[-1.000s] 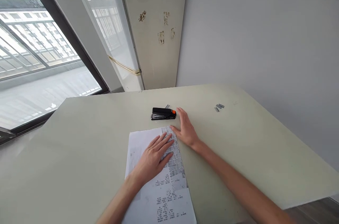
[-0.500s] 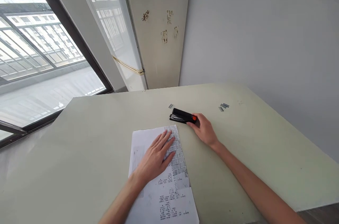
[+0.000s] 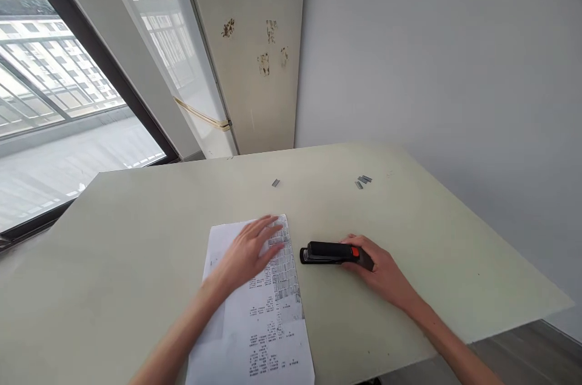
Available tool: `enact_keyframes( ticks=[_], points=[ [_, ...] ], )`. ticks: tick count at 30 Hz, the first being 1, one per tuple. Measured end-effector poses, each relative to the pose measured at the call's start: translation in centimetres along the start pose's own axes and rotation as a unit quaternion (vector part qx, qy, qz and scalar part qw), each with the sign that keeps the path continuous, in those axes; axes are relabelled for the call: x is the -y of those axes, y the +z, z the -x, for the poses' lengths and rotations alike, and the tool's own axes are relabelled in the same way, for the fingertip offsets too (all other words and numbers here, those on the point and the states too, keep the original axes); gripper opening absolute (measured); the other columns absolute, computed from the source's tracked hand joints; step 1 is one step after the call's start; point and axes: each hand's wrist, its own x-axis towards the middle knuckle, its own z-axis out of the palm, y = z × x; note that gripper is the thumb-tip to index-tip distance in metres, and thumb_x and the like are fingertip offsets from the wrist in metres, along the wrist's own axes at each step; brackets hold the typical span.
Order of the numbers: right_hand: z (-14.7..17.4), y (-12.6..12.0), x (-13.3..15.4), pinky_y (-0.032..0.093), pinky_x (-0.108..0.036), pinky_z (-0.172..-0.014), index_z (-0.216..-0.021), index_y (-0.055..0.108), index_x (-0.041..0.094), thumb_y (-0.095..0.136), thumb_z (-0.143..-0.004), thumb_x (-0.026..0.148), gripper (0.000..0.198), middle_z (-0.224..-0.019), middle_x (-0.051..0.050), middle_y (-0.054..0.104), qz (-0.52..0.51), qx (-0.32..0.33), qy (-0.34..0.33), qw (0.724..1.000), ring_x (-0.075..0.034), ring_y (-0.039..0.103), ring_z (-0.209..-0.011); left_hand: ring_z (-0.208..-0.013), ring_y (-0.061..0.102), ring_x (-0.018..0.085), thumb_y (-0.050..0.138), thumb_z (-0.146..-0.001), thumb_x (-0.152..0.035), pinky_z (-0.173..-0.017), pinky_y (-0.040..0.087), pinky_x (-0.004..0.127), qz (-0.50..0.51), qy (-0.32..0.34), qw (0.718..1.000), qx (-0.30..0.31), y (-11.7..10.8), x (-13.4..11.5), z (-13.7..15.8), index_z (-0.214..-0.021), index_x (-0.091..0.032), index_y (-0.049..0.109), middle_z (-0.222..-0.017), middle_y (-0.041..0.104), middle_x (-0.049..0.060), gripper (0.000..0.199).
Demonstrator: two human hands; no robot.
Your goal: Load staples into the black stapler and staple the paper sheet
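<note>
A sheaf of printed paper [image 3: 273,345] lies on the table, with dense rows of staples [image 3: 285,273] along its upper right side. My left hand [image 3: 249,251] is over the upper part of the paper, fingers spread; whether the palm presses on it I cannot tell. To the right of the paper, my right hand [image 3: 377,267] grips the rear end of a black stapler [image 3: 330,253] with a red-orange patch. The stapler's nose points left toward the paper's edge, and a gap separates the two.
Loose staple strips [image 3: 364,180] lie at the table's back right, and a single strip [image 3: 276,182] lies farther left. The pale table [image 3: 113,264] meets a grey wall on the right. A cabinet [image 3: 254,100] and a window [image 3: 59,88] stand behind.
My right hand has drawn the stapler toward me, from beyond the paper's top corner to beside its right edge. The left hand stays over the paper, slightly higher up. The view has shifted right.
</note>
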Motion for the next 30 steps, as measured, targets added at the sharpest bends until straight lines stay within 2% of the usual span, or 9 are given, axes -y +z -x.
enact_keyframes(
  ticks=[2,4,9,13,19,23,24,27,30],
  points=[
    [-0.3,-0.1,0.0,0.05,-0.046,-0.113,-0.121,0.067,0.033,0.066,-0.097,0.052,0.03,-0.126,-0.003,0.074,-0.009,-0.001,-0.011,1.0,-0.028,0.063,-0.133,-0.124,0.066,0.028,0.051,-0.108,-0.047,-0.109,0.05,0.047,0.029,-0.043,0.998,-0.029,-0.3,0.9,-3.0,-0.125,-0.028,0.07,-0.131,0.072,0.006,0.032],
    [-0.5,-0.2,0.1,0.051,-0.047,-0.112,-0.121,0.068,0.032,0.066,-0.097,0.051,0.031,-0.125,-0.004,0.075,-0.015,-0.001,-0.02,1.0,-0.029,0.065,-0.13,-0.111,0.066,0.029,0.051,-0.106,-0.045,-0.102,0.051,0.049,0.025,-0.086,0.994,-0.064,-0.1,2.2,-6.4,-0.12,-0.023,0.069,-0.114,0.072,0.009,0.031],
    [-0.6,-0.4,0.6,0.054,-0.043,-0.108,-0.12,0.07,0.031,0.065,-0.098,0.05,0.029,-0.121,-0.004,0.076,-0.022,0.014,-0.038,0.999,-0.028,0.068,-0.122,-0.114,0.059,0.035,0.064,-0.096,-0.033,-0.107,0.041,0.057,0.038,-0.179,0.976,-0.117,1.5,5.2,-13.2,-0.114,-0.017,0.062,-0.114,0.062,0.015,0.024],
    [-0.6,-0.4,0.9,0.054,-0.04,-0.107,-0.118,0.07,0.032,0.067,-0.097,0.048,0.026,-0.121,-0.003,0.076,-0.02,0.005,-0.04,0.999,-0.026,0.067,-0.124,-0.111,0.057,0.031,0.066,-0.093,-0.029,-0.109,0.039,0.054,0.106,-0.197,0.968,-0.115,1.8,5.8,-15.0,-0.092,-0.019,0.059,-0.109,0.062,0.013,0.012],
    [-0.8,-0.5,1.0,0.054,-0.039,-0.105,-0.119,0.07,0.032,0.07,-0.095,0.045,0.027,-0.122,-0.003,0.074,-0.031,0.004,-0.033,0.999,-0.026,0.068,-0.12,-0.088,0.061,0.022,0.058,-0.1,-0.05,-0.09,0.052,0.041,0.296,-0.199,0.93,-0.091,0.7,2.9,-12.0,-0.095,-0.02,0.057,-0.092,0.065,0.007,0.031],
    [-0.7,-0.6,0.9,0.053,-0.041,-0.104,-0.119,0.069,0.032,0.07,-0.094,0.044,0.027,-0.125,-0.004,0.073,-0.034,0.01,-0.028,0.999,-0.026,0.069,-0.114,-0.08,0.059,0.017,0.05,-0.102,-0.059,-0.083,0.054,0.035,0.42,-0.204,0.882,-0.066,-0.4,-0.4,-7.8,-0.119,-0.02,0.058,-0.09,0.062,0.004,0.043],
    [-0.7,-0.6,0.9,0.054,-0.041,-0.103,-0.118,0.069,0.032,0.07,-0.094,0.044,0.027,-0.125,-0.004,0.072,-0.032,0.01,-0.027,0.999,-0.025,0.069,-0.112,-0.076,0.057,0.016,0.052,-0.101,-0.058,-0.079,0.054,0.033,0.47,-0.22,0.853,-0.054,-0.6,-1.1,-6.9,-0.118,-0.02,0.06,-0.089,0.06,0.004,0.042],
    [-0.6,-0.6,0.9,0.055,-0.04,-0.101,-0.118,0.069,0.033,0.07,-0.094,0.046,0.027,-0.124,-0.003,0.073,-0.023,0.007,-0.029,0.999,-0.025,0.07,-0.109,-0.063,0.043,0.013,0.058,-0.095,-0.051,-0.061,0.047,0.029,0.604,-0.287,0.744,-0.026,-0.9,-2.9,-4.8,-0.09,-0.021,0.058,-0.08,0.048,0.001,0.031],
    [-0.5,-0.6,0.9,0.055,-0.039,-0.102,-0.12,0.069,0.033,0.069,-0.095,0.048,0.029,-0.125,-0.003,0.073,-0.013,0.004,-0.038,0.999,-0.025,0.07,-0.111,-0.057,0.029,0.012,0.059,-0.095,-0.05,-0.048,0.033,0.027,0.611,-0.312,0.727,-0.014,-0.7,-4.3,-3.2,-0.071,-0.023,0.041,-0.072,0.032,-0.003,0.04]
  ],
)
